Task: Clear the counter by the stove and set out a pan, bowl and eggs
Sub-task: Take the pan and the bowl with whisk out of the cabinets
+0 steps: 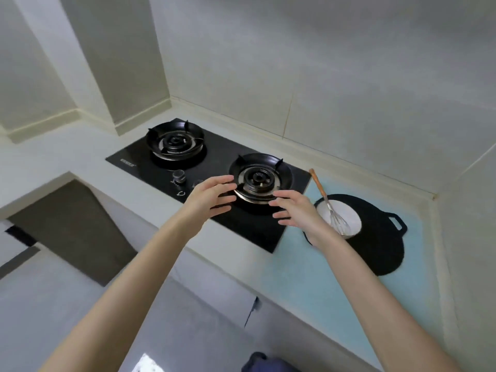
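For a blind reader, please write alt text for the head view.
An open left hand and right hand hover over the near burner of a black stove; beside it, a white bowl with a whisk sits on a black pan.

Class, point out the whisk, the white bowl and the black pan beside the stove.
whisk [318, 184], head view, wooden handle.
white bowl [350, 214], head view, bare inner wall.
black pan [381, 247], head view, bare flat surface.

Glossy black glass stove, matt black pan, white glazed bowl w/ wire whisk, wood handle.
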### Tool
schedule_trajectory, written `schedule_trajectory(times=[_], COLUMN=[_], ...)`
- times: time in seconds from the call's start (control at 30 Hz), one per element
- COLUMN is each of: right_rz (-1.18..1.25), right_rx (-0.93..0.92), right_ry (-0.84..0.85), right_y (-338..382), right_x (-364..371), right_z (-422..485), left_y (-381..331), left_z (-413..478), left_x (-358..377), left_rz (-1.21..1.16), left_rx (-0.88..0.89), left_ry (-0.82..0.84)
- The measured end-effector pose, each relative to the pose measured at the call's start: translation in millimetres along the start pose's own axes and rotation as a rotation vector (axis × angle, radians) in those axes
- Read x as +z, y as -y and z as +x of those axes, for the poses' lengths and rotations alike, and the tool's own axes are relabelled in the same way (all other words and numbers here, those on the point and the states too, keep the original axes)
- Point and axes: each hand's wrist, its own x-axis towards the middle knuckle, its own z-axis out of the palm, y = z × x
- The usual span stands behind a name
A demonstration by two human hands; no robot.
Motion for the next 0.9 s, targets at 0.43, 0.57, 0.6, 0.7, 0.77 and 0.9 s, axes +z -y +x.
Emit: schedule_trajectory(times=[0.43, 0.57, 0.6, 0.7, 0.77, 0.9], right_rz=[-0.13, -0.202, -0.218, -0.256, -0.274, -0.321], right_rx=[-0.238, -0.311, -0.325, -0.362, -0.375, -0.412], right_ry=[0.636, 0.896, 0.95, 1.141, 1.262, 1.482], right_y=[65.1, 74.8, 76.3, 79.2, 78.9, 75.7], right_x=[315.7, 399.2, 416.0, 467.5, 496.1, 534.7], right_z=[-95.0, -149.8, -162.0, -203.9, -232.6, -291.2], left_y=[34.1, 53.6, 57.9, 71.9, 81.8, 101.9], left_z=[-229.6, -322.1, -342.6, -407.2, -445.3, -506.6], left_x=[-260.3, -301.9, -307.6, -318.3, -318.0, -303.5], left_rz=[-0.123, -0.208, -0.225, -0.274, -0.308, -0.368], left_rx=[0.1, 0.131, 0.141, 0.165, 0.173, 0.182], left_ry=[-0.677, -0.957, -1.016, -1.215, -1.345, -1.582])
